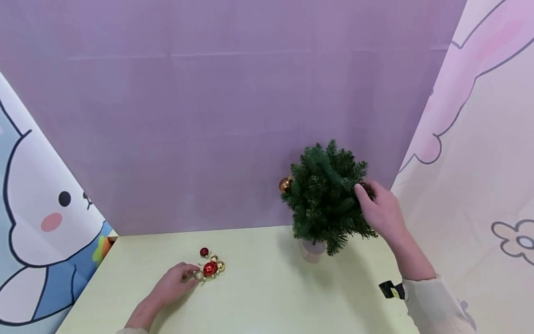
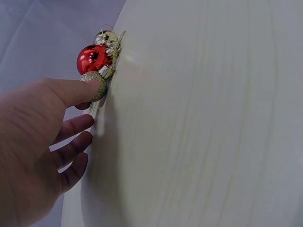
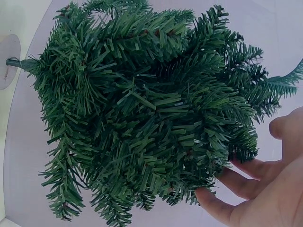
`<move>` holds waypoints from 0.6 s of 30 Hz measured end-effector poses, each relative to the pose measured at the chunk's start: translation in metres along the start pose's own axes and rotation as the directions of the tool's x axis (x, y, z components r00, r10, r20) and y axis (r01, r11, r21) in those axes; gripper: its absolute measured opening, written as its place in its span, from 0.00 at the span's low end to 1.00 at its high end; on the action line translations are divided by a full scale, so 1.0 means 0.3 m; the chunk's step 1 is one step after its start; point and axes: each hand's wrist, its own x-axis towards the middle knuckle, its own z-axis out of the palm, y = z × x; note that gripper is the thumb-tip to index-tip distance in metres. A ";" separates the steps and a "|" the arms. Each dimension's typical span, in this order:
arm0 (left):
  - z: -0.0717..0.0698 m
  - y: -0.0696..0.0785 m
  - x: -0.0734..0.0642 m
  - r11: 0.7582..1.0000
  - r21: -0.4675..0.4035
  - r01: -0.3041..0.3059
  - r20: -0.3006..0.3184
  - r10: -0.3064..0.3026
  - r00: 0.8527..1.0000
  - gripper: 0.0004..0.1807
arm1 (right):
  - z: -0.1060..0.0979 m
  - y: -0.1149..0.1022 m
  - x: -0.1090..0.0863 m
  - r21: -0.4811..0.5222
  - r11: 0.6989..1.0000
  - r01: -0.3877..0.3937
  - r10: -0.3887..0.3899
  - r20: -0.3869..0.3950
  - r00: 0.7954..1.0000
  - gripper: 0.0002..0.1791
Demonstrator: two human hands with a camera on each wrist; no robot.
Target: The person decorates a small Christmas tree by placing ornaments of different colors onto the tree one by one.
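On the table, my left hand (image 1: 175, 283) pinches a glittery gold bauble (image 2: 98, 85) at the near side of a small cluster of baubles. The thumb lies over the glittery ball in the left wrist view; the index finger is mostly hidden behind it. Beside it are a shiny red bauble (image 1: 210, 268), a shiny gold bauble (image 1: 220, 266) and a dark red bauble (image 1: 204, 252). My right hand (image 1: 381, 208) touches the outer branches of a small artificial Christmas tree (image 3: 142, 109) with its fingertips, thumb apart. A copper-gold bauble (image 1: 285, 184) hangs on the tree's left side.
The tree stands on a pale round base (image 1: 313, 250) near the back of the light table (image 1: 250, 301). Behind rises a purple backdrop (image 1: 208, 116), with cartoon-printed panels (image 1: 54, 195) at either side. A black object (image 1: 392, 290) lies near the right sleeve.
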 end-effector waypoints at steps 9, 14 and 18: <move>0.003 0.008 0.007 0.999 -0.021 0.031 0.034 -0.030 0.999 0.18 | 0.028 0.004 0.003 0.014 1.000 0.011 -0.011 -0.022 1.000 0.36; 0.005 0.005 0.015 0.998 -0.018 0.062 0.024 -0.062 0.998 0.14 | 0.043 0.021 0.005 0.039 0.999 0.017 -0.015 -0.035 0.999 0.39; 0.003 0.002 0.018 0.997 -0.027 0.076 -0.018 -0.077 0.997 0.13 | 0.040 0.025 0.006 0.054 0.998 0.023 -0.021 -0.038 0.999 0.40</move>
